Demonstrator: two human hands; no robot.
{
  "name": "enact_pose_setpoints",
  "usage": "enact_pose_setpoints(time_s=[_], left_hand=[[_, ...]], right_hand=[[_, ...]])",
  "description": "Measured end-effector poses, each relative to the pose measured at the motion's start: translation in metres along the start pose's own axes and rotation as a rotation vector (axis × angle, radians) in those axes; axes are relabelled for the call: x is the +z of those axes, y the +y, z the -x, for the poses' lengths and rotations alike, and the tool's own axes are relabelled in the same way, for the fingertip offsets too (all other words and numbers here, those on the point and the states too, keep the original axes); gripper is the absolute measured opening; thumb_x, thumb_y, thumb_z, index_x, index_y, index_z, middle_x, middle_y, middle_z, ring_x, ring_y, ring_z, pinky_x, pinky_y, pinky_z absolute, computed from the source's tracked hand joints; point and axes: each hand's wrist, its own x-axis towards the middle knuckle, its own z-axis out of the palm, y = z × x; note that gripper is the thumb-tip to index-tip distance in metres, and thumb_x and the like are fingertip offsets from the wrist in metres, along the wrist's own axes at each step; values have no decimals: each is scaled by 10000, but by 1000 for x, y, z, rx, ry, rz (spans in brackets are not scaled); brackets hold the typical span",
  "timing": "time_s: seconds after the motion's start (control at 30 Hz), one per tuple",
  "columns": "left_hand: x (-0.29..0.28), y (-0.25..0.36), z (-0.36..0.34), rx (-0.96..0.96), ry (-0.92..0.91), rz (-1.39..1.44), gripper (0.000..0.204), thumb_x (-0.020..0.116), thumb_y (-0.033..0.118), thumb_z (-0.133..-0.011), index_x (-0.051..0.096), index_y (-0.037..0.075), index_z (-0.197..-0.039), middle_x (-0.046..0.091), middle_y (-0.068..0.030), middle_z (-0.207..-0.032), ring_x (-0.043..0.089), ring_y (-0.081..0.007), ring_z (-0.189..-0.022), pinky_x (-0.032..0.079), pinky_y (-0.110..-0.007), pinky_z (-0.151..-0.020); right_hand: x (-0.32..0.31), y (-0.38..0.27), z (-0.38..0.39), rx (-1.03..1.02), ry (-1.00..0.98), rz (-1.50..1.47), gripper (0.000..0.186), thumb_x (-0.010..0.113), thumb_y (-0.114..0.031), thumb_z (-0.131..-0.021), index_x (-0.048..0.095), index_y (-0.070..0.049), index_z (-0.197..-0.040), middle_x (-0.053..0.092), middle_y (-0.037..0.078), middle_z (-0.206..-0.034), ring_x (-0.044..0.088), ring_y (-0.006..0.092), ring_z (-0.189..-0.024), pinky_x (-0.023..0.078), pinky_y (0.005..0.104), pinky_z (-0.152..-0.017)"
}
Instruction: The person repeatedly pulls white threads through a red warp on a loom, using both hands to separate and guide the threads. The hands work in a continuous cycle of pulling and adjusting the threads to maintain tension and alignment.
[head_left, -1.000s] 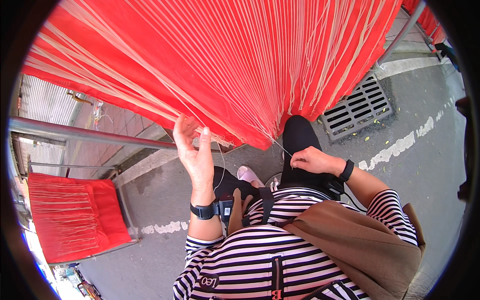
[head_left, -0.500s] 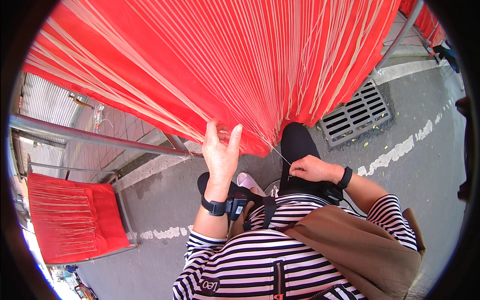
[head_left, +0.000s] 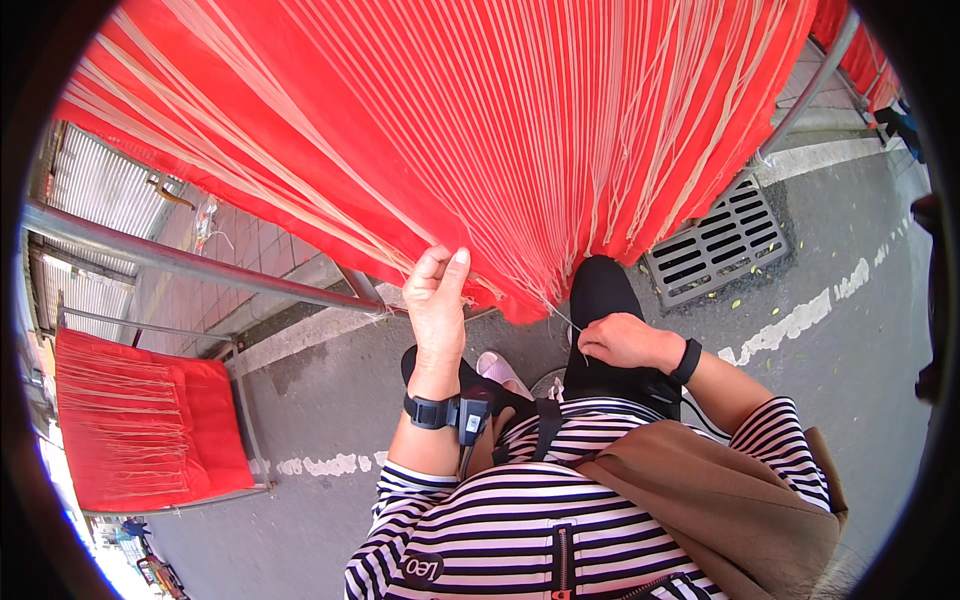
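A large red cloth (head_left: pixel 380 120) strung with long cream threads (head_left: pixel 520 200) fills the top. My left hand (head_left: pixel 437 290) is at its lower edge, thumb upright and fingers curled among threads; exactly what they hold is hidden. To its right, the threads converge into a thin cord (head_left: pixel 562 318). My right hand (head_left: pixel 625 342) pinches that cord above my dark-clad thigh.
A metal rail (head_left: pixel 170 262) runs along the left, above a smaller red fringed cloth (head_left: pixel 215 430) on a frame. A drain grate (head_left: pixel 715 245) sits in the grey pavement (head_left: pixel 320 400) at right. A metal pole (head_left: pixel 810 85) stands at top right.
My left hand has moved right and its open fingers have curled in at the cloth's edge. My right hand still pinches the cord, slightly lower in view.
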Motion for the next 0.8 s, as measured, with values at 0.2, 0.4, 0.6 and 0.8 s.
enact_pose_setpoints(time_s=[0.2, 0.4, 0.6, 0.8], left_hand=[[-7, -1, 5, -69, 9, 82, 88, 670, 47, -977, 700, 41, -1059, 736, -42, -1028, 684, -138, -880, 570, -309, -790], [-6, 0, 10, -90, -8, 90, 84, 676, 49, -972, 702, 35, -1050, 734, -49, -1024, 687, -143, -875, 582, -317, -783], [-3, 5, 12, -68, -42, 63, 137, 680, 60, -979, 708, -5, -1097, 740, -62, -992, 682, -115, -849, 590, -289, -766], [-3, 4, 13, -56, -46, 9, 143, 675, 58, -983, 706, -13, -1102, 743, -64, -980, 688, -119, -828, 586, -282, -770]], right_hand=[[-35, -47, -38, -141, 321, 50, 84, 649, -147, -923, 678, -75, -954, 655, 116, -831, 677, 339, -760, 542, 422, -653], [-56, -97, -85, -184, 709, -196, 101, 705, -91, -914, 648, -34, -974, 643, 118, -869, 686, 293, -737, 536, 369, -622], [-60, -116, -106, -158, 797, -275, 150, 731, -101, -908, 636, -20, -991, 645, 119, -895, 712, 259, -809, 561, 342, -669], [-59, -115, -111, -166, 826, -192, 145, 738, -92, -890, 631, -38, -973, 639, 121, -888, 695, 289, -784, 554, 371, -661]])
